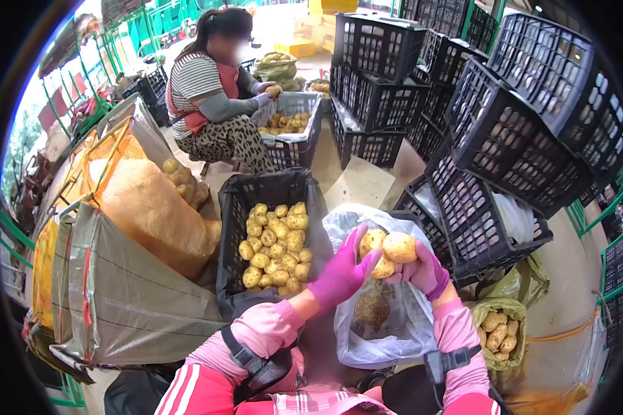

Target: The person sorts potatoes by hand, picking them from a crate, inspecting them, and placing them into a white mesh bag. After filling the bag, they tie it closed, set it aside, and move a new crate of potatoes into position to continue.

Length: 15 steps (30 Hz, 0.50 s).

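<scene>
Both my hands wear purple gloves and are raised together over a crate lined with a pale plastic bag (353, 349). Three potatoes are bunched between them. My left hand (345, 273) has its fingers and thumb around the left side of one potato (372, 241). Cupped from the right, my right hand (428, 271) grips another potato (399, 247), with a third potato (383, 268) just below. Inside the bag lies a brownish mass (372, 308). Left of it stands a black crate (230, 228) partly filled with yellow potatoes (277, 245).
Stacked black crates (519, 131) rise at the right, above an open green sack of potatoes (497, 332). Large stuffed sacks (145, 214) crowd the left. Ahead, a crouching person (211, 97) holds a potato over a lined crate (294, 149).
</scene>
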### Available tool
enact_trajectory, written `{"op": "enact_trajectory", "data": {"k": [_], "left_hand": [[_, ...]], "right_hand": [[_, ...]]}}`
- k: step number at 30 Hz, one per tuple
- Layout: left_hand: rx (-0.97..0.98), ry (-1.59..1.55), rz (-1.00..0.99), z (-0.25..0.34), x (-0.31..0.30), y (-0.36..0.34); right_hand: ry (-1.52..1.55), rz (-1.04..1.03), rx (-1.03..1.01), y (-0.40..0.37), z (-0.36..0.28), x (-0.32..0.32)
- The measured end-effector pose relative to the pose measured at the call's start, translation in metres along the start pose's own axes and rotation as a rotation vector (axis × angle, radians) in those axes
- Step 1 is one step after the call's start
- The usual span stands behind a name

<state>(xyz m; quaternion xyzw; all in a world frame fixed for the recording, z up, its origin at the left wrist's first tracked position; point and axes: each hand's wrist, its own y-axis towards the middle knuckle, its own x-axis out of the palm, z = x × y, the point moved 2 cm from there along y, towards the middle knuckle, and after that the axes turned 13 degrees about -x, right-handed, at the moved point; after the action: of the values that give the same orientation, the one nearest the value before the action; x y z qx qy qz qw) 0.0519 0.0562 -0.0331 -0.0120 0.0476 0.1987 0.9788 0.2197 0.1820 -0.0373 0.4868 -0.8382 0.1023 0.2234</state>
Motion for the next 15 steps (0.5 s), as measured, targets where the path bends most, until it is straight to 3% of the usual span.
{"op": "enact_trajectory", "data": {"k": [3,5,11,13,15], "left_hand": [[-0.014,-0.144,0.063,-0.002,0.008,-0.001],[-0.05,-0.224,0.021,-0.002,0.005,0.0],[-0.013,-0.465,-0.157,-0.03,-0.002,-0.006],[-0.333,-1.001,-0.318,-0.015,-0.001,-0.024],[-0.351,-1.007,-0.302,-0.014,-0.008,-0.03]], "right_hand": [[0.064,0.179,-0.074,-0.024,0.001,0.062],[-0.121,0.23,-0.195,-0.034,-0.004,0.094],[-0.204,0.308,-0.241,-0.045,0.019,0.084],[-0.142,0.265,-0.281,-0.051,0.004,0.091],[-0.145,0.267,-0.311,-0.054,-0.003,0.088]]}}
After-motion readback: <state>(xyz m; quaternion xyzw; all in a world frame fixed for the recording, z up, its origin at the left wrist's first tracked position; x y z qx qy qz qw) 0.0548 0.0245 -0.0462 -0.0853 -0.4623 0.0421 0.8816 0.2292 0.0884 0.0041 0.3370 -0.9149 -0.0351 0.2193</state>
